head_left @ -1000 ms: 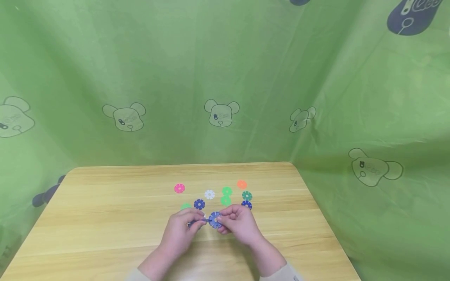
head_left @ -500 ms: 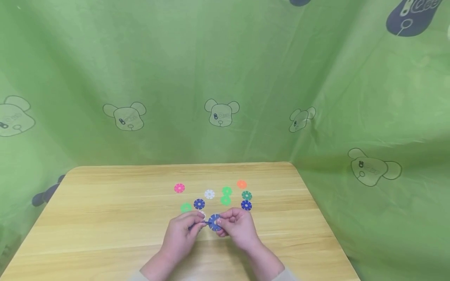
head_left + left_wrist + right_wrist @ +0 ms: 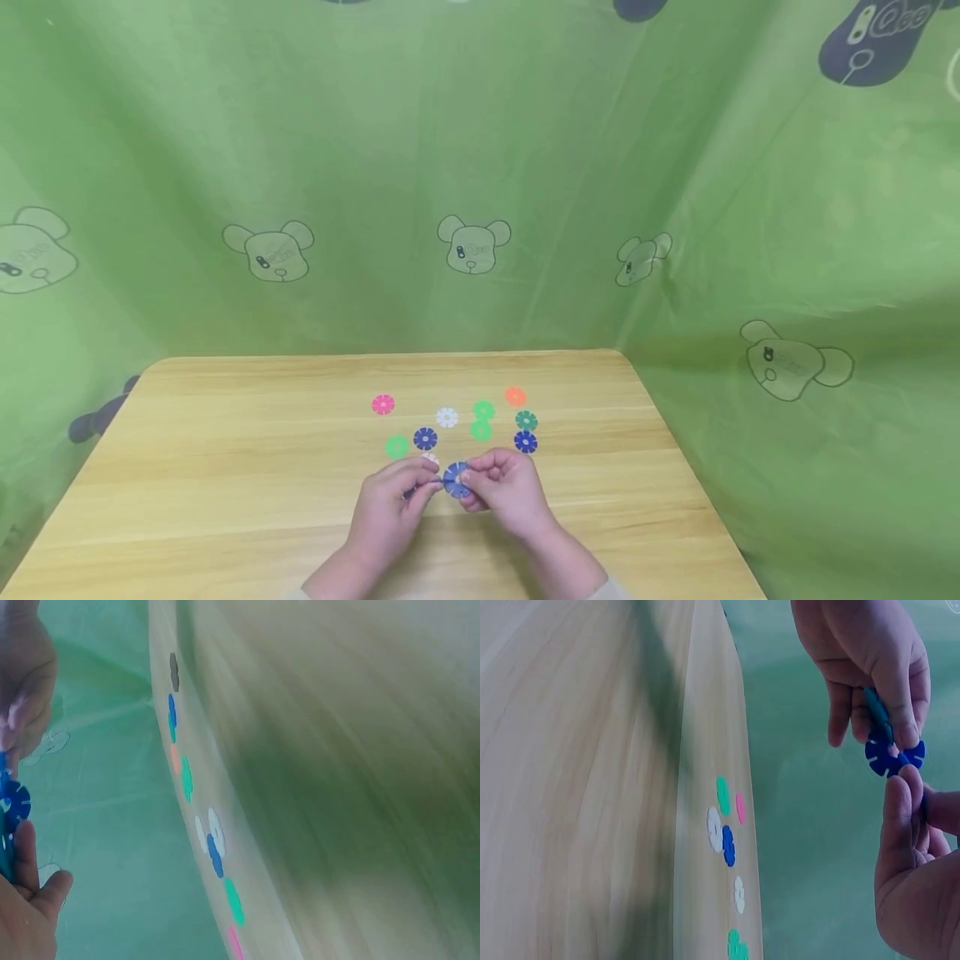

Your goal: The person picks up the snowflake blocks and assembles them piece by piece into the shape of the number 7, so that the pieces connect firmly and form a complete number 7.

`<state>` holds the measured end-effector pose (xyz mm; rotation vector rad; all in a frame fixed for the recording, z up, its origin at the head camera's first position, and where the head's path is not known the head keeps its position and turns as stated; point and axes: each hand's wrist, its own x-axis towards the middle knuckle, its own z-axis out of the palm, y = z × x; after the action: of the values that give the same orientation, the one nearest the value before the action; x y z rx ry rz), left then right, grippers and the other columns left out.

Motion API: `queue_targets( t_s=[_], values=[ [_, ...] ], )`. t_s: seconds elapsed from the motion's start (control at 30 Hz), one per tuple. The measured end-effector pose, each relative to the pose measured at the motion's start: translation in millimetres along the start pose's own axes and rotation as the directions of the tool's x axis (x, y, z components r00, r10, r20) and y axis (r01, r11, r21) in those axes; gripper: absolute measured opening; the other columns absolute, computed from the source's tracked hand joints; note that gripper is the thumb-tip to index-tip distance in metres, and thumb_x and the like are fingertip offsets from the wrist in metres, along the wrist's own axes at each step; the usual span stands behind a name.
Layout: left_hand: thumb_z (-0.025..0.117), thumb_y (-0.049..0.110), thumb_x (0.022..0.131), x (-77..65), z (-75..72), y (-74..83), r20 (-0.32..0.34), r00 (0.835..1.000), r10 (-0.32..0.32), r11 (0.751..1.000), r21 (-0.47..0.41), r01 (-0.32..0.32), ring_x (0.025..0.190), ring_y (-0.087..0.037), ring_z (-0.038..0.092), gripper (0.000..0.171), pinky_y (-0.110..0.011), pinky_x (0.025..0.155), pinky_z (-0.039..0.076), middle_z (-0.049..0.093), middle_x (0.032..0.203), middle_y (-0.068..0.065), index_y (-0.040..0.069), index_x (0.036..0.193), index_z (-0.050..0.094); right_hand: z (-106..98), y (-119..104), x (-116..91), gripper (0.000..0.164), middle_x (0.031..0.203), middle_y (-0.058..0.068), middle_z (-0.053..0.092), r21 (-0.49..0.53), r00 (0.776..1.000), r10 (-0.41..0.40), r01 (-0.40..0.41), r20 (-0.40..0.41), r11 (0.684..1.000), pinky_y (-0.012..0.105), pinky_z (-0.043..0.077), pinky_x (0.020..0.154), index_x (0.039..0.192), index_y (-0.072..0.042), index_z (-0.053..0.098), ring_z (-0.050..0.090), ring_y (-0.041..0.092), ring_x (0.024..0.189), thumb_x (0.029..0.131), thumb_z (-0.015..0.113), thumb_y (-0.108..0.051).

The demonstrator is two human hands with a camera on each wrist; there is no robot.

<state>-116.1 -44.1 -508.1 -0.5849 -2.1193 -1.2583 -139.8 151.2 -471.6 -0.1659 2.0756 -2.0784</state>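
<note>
In the head view, both hands meet above the near middle of the table. My right hand (image 3: 510,492) pinches a slotted blue plastic disc (image 3: 452,490), its face toward me. My left hand (image 3: 392,500) pinches a second dark blue disc (image 3: 408,493), seen nearly edge-on and mostly hidden by the fingers. The two discs meet at their rims, between the fingertips. In the right wrist view, a teal disc (image 3: 877,712) also sits within the left hand's fingers (image 3: 904,727), against a blue disc (image 3: 877,755). The left wrist view shows the held blue disc (image 3: 16,801) partly cut off.
Beyond the hands, loose slotted discs lie flat on the wooden table (image 3: 225,467): pink (image 3: 383,404), white (image 3: 447,417), orange (image 3: 515,396), teal (image 3: 527,420), blue (image 3: 526,442) and several others. Right behind the left fingers lies another white disc (image 3: 431,458). A green curtain (image 3: 375,167) surrounds the table.
Both hands have sunk slightly toward me and drawn closer together, with the blue disc now right at the left fingertips. A green disc behind the left hand has come into fuller view.
</note>
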Motion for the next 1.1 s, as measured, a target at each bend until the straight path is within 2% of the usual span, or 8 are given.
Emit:
queue_targets(
  t_s=[0.2, 0.33, 0.63, 0.73, 0.8, 0.93, 1.0, 1.1],
  values=[
    [0.088, 0.0, 0.08, -1.3, -0.8, 0.8, 0.067, 0.994, -0.082, 0.997, 0.016, 0.081, 0.097, -0.017, 0.076, 0.017, -0.03, 0.09, 0.062, 0.079, 0.1, -0.001, 0.009, 0.089, 0.077, -4, 3, 0, 0.016, 0.092, 0.025, 0.076, -0.027, 1.0, 0.008, -0.007, 0.017, 1.0, 0.027, 0.064, 0.064, 0.105, 0.019, 0.064, 0.071, 0.012, 0.065, 0.093, 0.071, 0.01],
    [0.089, 0.003, 0.082, -0.3, -1.3, 1.4, 0.107, 0.988, -0.115, 0.993, 0.03, 0.113, 0.096, -0.014, 0.076, 0.016, -0.032, 0.089, 0.063, 0.079, 0.099, 0.002, 0.01, 0.091, 0.078, -5, 4, 1, 0.017, 0.092, 0.024, 0.076, -0.036, 1.0, 0.028, -0.028, 0.007, 0.999, 0.027, 0.064, 0.064, 0.107, 0.018, 0.065, 0.071, 0.013, 0.065, 0.093, 0.071, 0.009],
    [0.089, 0.005, 0.082, 3.3, -0.6, -0.1, 0.154, 0.981, -0.116, 0.993, 0.036, 0.111, 0.091, -0.009, 0.073, 0.018, -0.031, 0.085, 0.063, 0.076, 0.098, 0.009, 0.013, 0.093, 0.078, -8, 3, 2, 0.018, 0.094, 0.022, 0.076, -0.077, 1.0, 0.021, -0.02, 0.008, 0.997, 0.028, 0.065, 0.065, 0.109, 0.014, 0.068, 0.071, 0.014, 0.066, 0.095, 0.073, 0.005],
    [0.089, 0.005, 0.082, 3.1, 0.0, -1.4, 0.154, 0.981, -0.116, 0.993, 0.036, 0.111, 0.09, -0.008, 0.073, 0.017, -0.031, 0.085, 0.063, 0.076, 0.097, 0.009, 0.013, 0.092, 0.078, -12, 4, 5, 0.018, 0.095, 0.022, 0.076, -0.125, 1.0, 0.002, -0.001, 0.013, 0.992, 0.029, 0.065, 0.066, 0.11, 0.014, 0.069, 0.071, 0.016, 0.068, 0.097, 0.071, 0.002],
    [0.088, 0.005, 0.083, 3.5, -0.6, -2.0, 0.15, 0.981, -0.124, 0.992, 0.041, 0.119, 0.091, -0.008, 0.073, 0.017, -0.032, 0.086, 0.063, 0.077, 0.096, 0.009, 0.013, 0.093, 0.079, -20, 4, 8, 0.018, 0.095, 0.02, 0.076, -0.179, 1.0, -0.017, 0.015, -0.012, 0.984, 0.029, 0.065, 0.067, 0.111, 0.013, 0.07, 0.072, 0.02, 0.071, 0.098, 0.071, 0.0],
    [0.088, 0.005, 0.083, 4.6, -2.9, -3.7, 0.141, 0.978, -0.151, 0.988, 0.062, 0.143, 0.091, -0.007, 0.073, 0.016, -0.032, 0.086, 0.063, 0.077, 0.096, 0.01, 0.015, 0.092, 0.079, -49, 5, 16, 0.017, 0.093, 0.013, 0.076, -0.347, 0.989, -0.07, 0.021, -0.13, 0.937, 0.031, 0.065, 0.069, 0.111, 0.009, 0.072, 0.073, 0.032, 0.078, 0.098, 0.071, -0.001],
    [0.088, 0.005, 0.083, 4.6, -4.3, -5.0, 0.133, 0.978, -0.163, 0.985, 0.073, 0.154, 0.09, -0.007, 0.072, 0.017, -0.032, 0.084, 0.063, 0.077, 0.095, 0.01, 0.016, 0.091, 0.079, -64, 7, 20, 0.015, 0.091, 0.01, 0.076, -0.437, 0.981, -0.083, -0.002, -0.176, 0.899, 0.031, 0.064, 0.067, 0.109, 0.006, 0.074, 0.072, 0.033, 0.079, 0.096, 0.073, -0.002],
    [0.089, 0.004, 0.082, 4.4, -5.8, -7.2, 0.122, 0.976, -0.179, 0.982, 0.081, 0.17, 0.089, -0.007, 0.072, 0.018, -0.032, 0.084, 0.063, 0.077, 0.095, 0.011, 0.016, 0.091, 0.079, -81, 13, 24, 0.017, 0.09, 0.008, 0.075, -0.557, 0.978, -0.081, -0.04, -0.192, 0.83, 0.03, 0.062, 0.064, 0.109, 0.005, 0.075, 0.07, 0.028, 0.077, 0.095, 0.075, -0.005]
  ],
)
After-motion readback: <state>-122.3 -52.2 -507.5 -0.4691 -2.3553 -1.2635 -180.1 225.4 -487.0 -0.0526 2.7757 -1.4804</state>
